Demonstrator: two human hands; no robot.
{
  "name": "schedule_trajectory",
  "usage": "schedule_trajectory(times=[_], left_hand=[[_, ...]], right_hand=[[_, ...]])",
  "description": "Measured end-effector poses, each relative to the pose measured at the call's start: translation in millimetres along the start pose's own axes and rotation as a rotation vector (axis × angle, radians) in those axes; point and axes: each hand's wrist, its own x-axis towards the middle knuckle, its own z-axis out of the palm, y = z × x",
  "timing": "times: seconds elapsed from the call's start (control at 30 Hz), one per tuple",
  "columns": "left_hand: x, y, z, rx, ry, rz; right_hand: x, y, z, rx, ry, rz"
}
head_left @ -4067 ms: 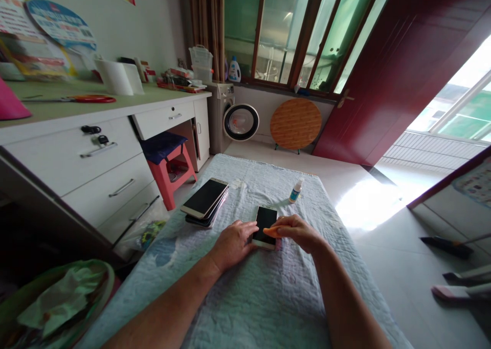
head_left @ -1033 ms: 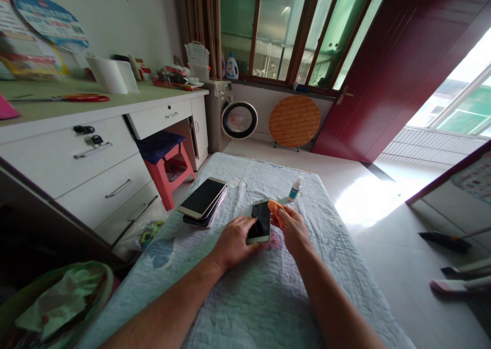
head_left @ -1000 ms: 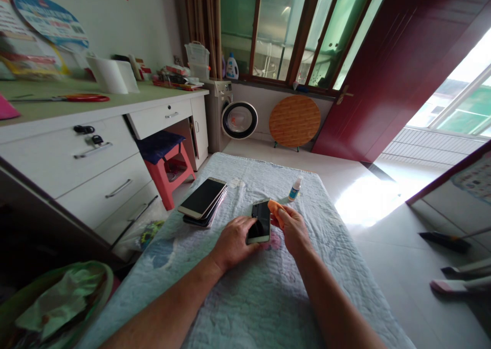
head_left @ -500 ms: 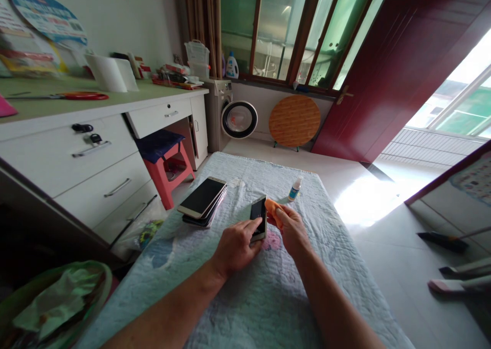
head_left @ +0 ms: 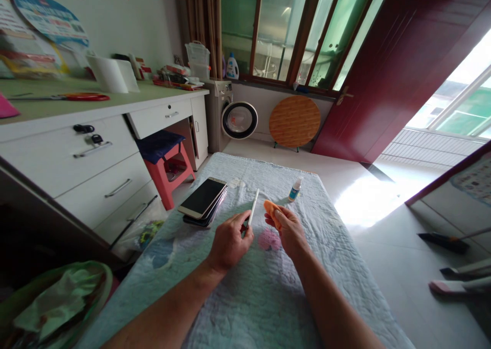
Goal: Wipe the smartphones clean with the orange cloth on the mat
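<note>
My left hand (head_left: pixel 231 240) grips a smartphone (head_left: pixel 253 206) near its lower end. The phone is tilted up on its side, so mostly its thin light edge shows. Just to the right, my right hand (head_left: pixel 288 228) pinches a folded orange cloth (head_left: pixel 271 209), held a little apart from the phone. To the left lies a stack of several phones (head_left: pixel 204 197), the top one with a dark screen facing up. A small spray bottle (head_left: pixel 294 190) with a blue label stands upright beyond my right hand.
A pale quilted cloth (head_left: pixel 307 287) covers the table. On the left are a white desk (head_left: pixel 95 170), a red stool (head_left: pixel 164 177) with a dark blue cover and a bin (head_left: pixel 103 277). Behind stand a washing machine (head_left: pixel 219 98) with its door open and a round wooden tabletop (head_left: pixel 294 121).
My left hand has turned the phone from screen-up onto its edge and moved slightly left. The orange cloth has come away from the phone's side.
</note>
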Motion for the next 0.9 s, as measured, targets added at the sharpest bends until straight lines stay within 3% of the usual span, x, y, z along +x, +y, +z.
schedule_trajectory(times=[0.37,0.53,0.7,0.9], left_hand=[[5,-3,-4.5,-0.081,0.063,-0.041],[8,-9,-6.0,-0.285,0.067,-0.218],[9,-19,4.2,-0.607,0.036,-0.422],[8,-24,12.7,-0.703,-0.043,-0.531]], right_hand=[[2,5,-2,-0.015,0.011,0.042],[2,6,-2,-0.026,0.037,0.075],[2,5,0,0.008,0.049,0.106],[-1,5,3,0.002,0.013,0.11]])
